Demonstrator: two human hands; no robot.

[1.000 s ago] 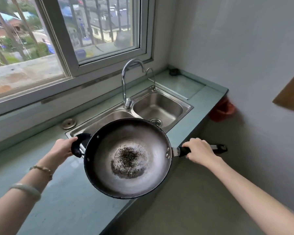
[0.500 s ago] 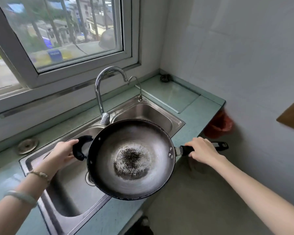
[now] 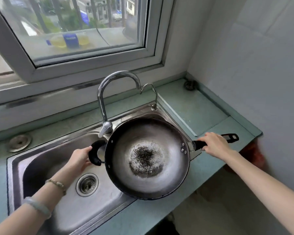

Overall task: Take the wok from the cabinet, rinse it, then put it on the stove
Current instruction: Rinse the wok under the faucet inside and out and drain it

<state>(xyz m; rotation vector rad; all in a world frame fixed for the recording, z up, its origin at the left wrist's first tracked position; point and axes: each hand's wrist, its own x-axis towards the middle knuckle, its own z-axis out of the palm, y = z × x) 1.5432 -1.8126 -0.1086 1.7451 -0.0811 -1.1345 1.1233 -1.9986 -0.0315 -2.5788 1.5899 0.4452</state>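
A dark steel wok (image 3: 166, 138) with a black speckled patch at its bottom hangs over the right basin of the double sink (image 3: 41, 150), covering most of that basin. My left hand (image 3: 80, 158) grips the wok's black loop handle on its left side. My right hand (image 3: 214, 144) is closed around the long black handle on its right side. The tall curved tap (image 3: 107, 92) stands just behind the wok's left rim, and no water runs from it. The stove is not in view.
The left basin holds a round drain strainer (image 3: 87, 184). A thin second spout (image 3: 151, 94) rises at the sink's back right. The green counter (image 3: 210, 116) ends at the right wall, with a red bag (image 3: 255, 156) hanging below its edge. A window sill runs behind.
The wok has moved forward and to the right, from over the counter and left basin to over the right basin. Both hands kept their hold on the handles.
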